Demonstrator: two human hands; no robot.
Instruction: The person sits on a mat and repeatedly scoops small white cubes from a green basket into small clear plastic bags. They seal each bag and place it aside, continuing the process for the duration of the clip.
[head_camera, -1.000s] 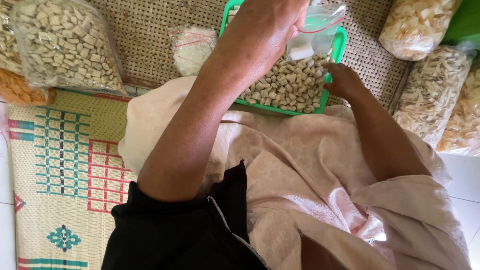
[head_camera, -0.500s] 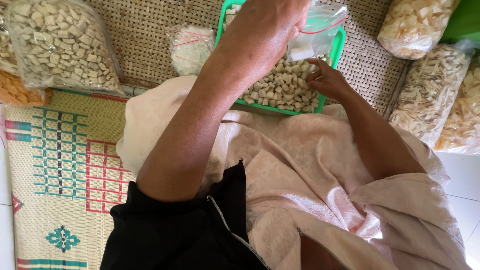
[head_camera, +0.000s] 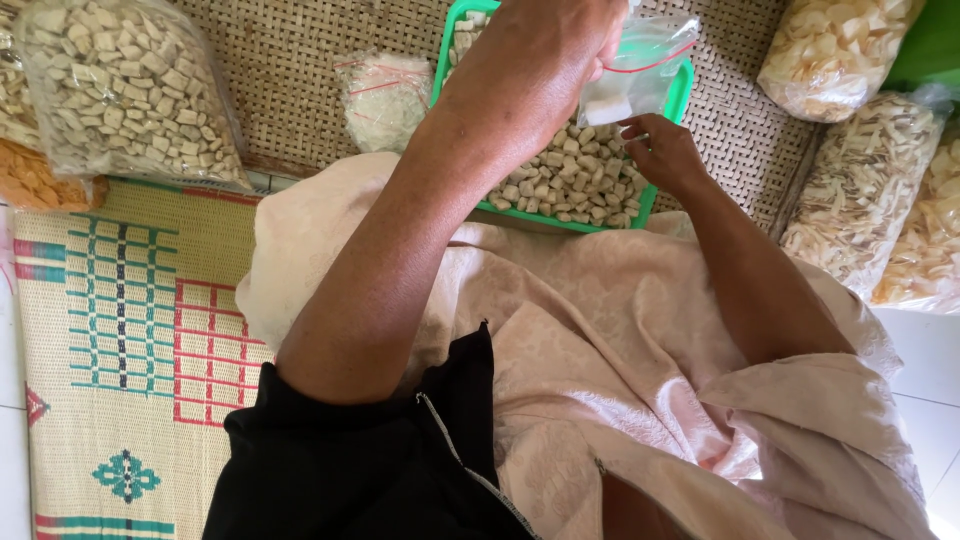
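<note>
At the top centre of the frame the left hand (head_camera: 545, 45) is clamped on the upper edge of a small clear bag (head_camera: 640, 65) with a red strip along its mouth, holding it above a green tray (head_camera: 662, 150). The tray rests on a woven mat (head_camera: 290, 90) and is filled with pale, chunky snack pieces (head_camera: 570, 180). Just below the bag, the right hand (head_camera: 665, 155) hovers over the tray with its fingers pinched together at the bag's lower edge; I cannot tell if they hold a piece. A small filled packet (head_camera: 385, 95) lies left of the tray. Large clear sacks of snacks sit at the upper left (head_camera: 125, 90) and along the right side (head_camera: 865, 200).
</note>
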